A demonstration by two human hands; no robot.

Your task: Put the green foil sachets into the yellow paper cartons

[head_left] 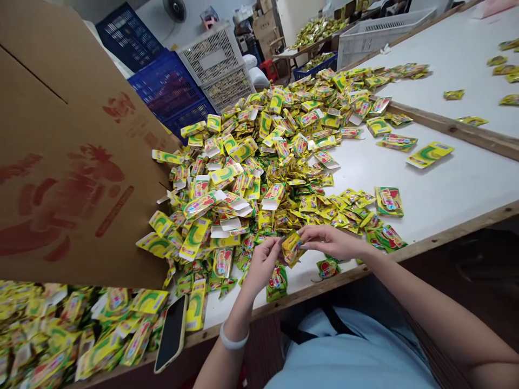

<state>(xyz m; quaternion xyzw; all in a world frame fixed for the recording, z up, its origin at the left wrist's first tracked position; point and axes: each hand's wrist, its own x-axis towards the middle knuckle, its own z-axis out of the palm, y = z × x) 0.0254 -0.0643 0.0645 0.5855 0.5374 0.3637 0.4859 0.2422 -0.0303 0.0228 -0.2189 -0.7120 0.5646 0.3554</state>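
Note:
Near the table's front edge, both my hands pinch one yellow candy packet [292, 249] between them. My left hand [265, 262] grips its left side, with thumb and fingers pressed together. My right hand [330, 241] holds the upper right side with its fingertips. Below my left hand lies a green packet [277, 283], and another small green packet [328, 267] rests under my right hand. Beyond my hands spreads a big heap of yellow and green packets and small cartons [251, 156], several cartons with white flaps open.
A large brown cardboard box [81, 162] stands at the left. A phone [171, 332] lies by the front edge. Wooden strips [458, 127] border the white table [365, 167]. Blue crates [168, 86] and white crates [219, 59] are stacked behind.

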